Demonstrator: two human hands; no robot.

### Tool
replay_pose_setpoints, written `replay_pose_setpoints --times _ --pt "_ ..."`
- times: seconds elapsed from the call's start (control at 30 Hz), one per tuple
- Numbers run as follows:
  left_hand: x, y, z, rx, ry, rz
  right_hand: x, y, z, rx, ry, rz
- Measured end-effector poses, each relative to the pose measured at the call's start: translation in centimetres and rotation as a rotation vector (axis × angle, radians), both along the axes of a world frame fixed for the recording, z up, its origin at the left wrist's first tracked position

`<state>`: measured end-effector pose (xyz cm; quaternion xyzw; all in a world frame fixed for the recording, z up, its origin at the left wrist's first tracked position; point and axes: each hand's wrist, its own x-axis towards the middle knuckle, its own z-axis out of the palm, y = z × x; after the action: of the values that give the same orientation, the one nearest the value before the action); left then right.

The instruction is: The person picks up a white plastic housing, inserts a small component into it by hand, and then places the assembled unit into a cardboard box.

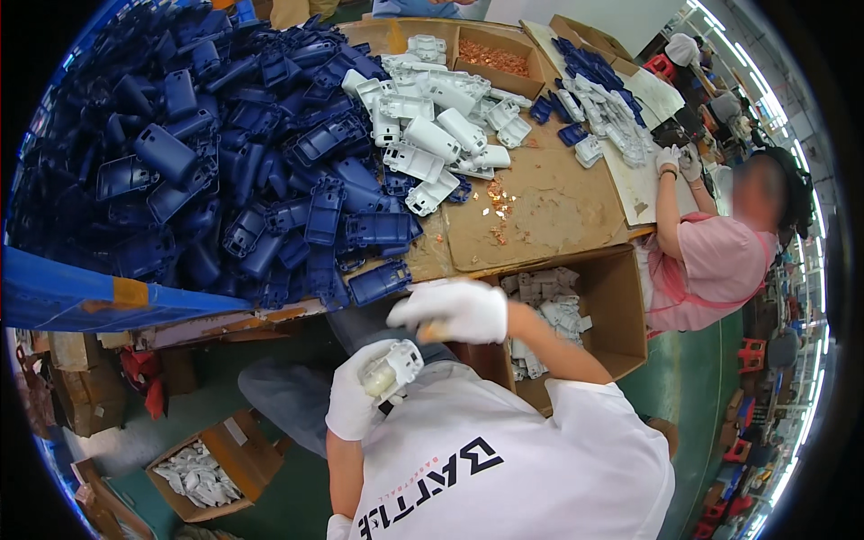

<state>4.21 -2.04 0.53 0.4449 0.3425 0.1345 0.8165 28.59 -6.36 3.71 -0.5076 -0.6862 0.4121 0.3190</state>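
My left hand (352, 396), in a white glove, is closed around a white plastic housing (396, 369) in front of my chest. The housing is tilted, its hollow inner side partly showing. Just above it and to the right is my right hand (463, 310), also gloved and smeared by motion. An orange-tan patch shows at its fingertips; I cannot make out if it is a copper piece or bare skin. Beyond my hands, white housings (434, 139) lie heaped on the cardboard-covered table (540, 202), beside a large pile of dark blue housings (261, 162).
A box of small copper pieces (493, 56) stands at the far side, with loose pieces (498, 202) scattered nearer. An open carton (616, 315) of white parts is beside my right arm. Another carton (247, 459) sits on the floor. At right, a co-worker in pink (711, 261) handles parts.
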Motion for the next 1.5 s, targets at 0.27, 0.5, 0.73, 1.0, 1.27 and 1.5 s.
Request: replay_pose_setpoints --times 0.27,0.5,0.73,1.0,1.27,1.5 --pt "0.2 0.0 -1.2 -0.096 -0.065 0.273 11.5 2.1 -6.5 0.176 -0.561 -1.088" --pt "-0.4 0.1 -2.3 -0.147 -0.106 0.246 11.3 4.7 -6.8 -0.024 -0.828 -1.097" --pt "-1.5 0.2 -3.9 -0.204 -0.219 0.280 13.7 6.1 -7.1 -0.034 -0.973 -0.873" --pt "-0.9 0.4 -3.9 0.058 -0.181 0.292 13.7 4.1 -7.5 -0.079 -0.811 -0.931" --pt "-1.8 0.7 -3.5 0.004 -0.221 0.384 12.1 5.2 -5.6 -0.085 -0.939 -0.924" --pt "-1.7 0.9 -4.2 0.252 -0.028 0.324 11.3 5.3 -4.9 -0.134 -0.956 -0.880"
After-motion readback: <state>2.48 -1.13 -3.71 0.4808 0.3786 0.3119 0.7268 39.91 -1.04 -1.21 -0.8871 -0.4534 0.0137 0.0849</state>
